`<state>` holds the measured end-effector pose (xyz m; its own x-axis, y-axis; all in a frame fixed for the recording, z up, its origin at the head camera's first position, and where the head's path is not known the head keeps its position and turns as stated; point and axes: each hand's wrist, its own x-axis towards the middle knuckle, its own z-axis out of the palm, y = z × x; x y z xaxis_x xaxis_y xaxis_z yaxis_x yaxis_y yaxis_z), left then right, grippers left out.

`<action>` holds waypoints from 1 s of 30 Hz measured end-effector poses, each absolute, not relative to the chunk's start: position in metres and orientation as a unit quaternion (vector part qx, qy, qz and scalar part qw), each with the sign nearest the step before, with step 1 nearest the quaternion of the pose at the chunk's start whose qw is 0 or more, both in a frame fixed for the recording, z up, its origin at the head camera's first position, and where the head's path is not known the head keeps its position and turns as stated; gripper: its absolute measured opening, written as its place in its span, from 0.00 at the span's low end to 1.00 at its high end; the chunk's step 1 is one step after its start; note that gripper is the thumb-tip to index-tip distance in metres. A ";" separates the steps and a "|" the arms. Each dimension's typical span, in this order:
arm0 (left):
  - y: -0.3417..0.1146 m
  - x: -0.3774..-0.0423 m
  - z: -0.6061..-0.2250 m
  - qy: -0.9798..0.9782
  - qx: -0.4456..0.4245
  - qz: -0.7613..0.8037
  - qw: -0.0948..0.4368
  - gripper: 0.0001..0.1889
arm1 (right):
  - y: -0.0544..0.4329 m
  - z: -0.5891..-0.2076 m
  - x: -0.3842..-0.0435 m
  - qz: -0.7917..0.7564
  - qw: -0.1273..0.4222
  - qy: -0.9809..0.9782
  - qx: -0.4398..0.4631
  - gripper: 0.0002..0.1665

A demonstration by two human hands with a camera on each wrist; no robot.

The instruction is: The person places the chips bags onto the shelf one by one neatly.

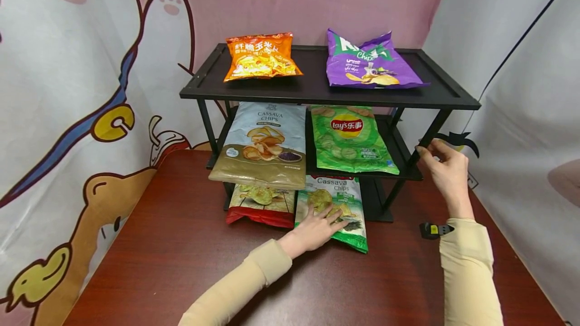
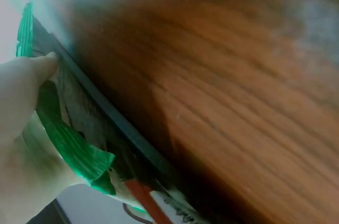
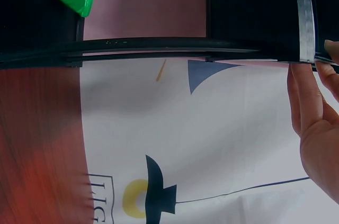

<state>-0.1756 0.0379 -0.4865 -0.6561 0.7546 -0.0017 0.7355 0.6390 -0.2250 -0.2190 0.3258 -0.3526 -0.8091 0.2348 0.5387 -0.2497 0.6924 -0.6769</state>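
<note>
My left hand (image 1: pixel 314 229) lies with spread fingers on a white and green bag of cassava chips (image 1: pixel 355 238) at the bottom of a black rack. In the left wrist view, that bag's green crimped edge (image 2: pixel 79 152) shows beside the hand. At the rack's right side, my right hand (image 1: pixel 446 170) pinches the end of the black middle shelf (image 1: pixel 405 171) near a slanted post. The right wrist view has the fingers (image 3: pixel 308 97) under the shelf edge and the thumb above it. A green Lay's bag (image 1: pixel 351 140) lies on this shelf.
Beside the Lay's bag lies a larger cassava chips bag (image 1: pixel 267 147), overhanging a red-edged bag (image 1: pixel 260 208) below. The top shelf (image 1: pixel 312 72) bears an orange snack bag (image 1: pixel 260 57) and a purple chips bag (image 1: pixel 371 62). The rack stands on a reddish-brown table (image 1: pixel 158 245).
</note>
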 end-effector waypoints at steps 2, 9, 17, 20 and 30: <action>0.040 -0.181 -0.489 -0.905 -0.408 0.105 0.054 0.28 | 0.326 -0.353 -0.219 0.394 0.308 -0.866 0.004 0.13; 0.045 -0.189 -0.489 -0.909 -0.389 0.136 0.066 0.31 | 0.325 -0.353 -0.219 0.396 0.305 -0.866 0.004 0.14; 0.043 -0.168 -0.480 -0.893 -0.401 0.183 0.088 0.31 | 0.326 -0.353 -0.220 0.391 0.310 -0.867 0.006 0.13; 0.041 -0.161 -0.480 -0.892 -0.402 0.184 0.089 0.31 | 0.326 -0.353 -0.220 0.392 0.310 -0.866 0.006 0.13; 0.048 -0.168 -0.491 -0.887 -0.411 0.170 0.121 0.27 | 0.325 -0.353 -0.220 0.388 0.312 -0.867 0.006 0.13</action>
<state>-0.1678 0.0483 -0.4907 -0.6331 0.7704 0.0759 0.6878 0.6048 -0.4016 -0.2197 0.3255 -0.3532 -0.8058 0.2318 0.5449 -0.2517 0.6988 -0.6696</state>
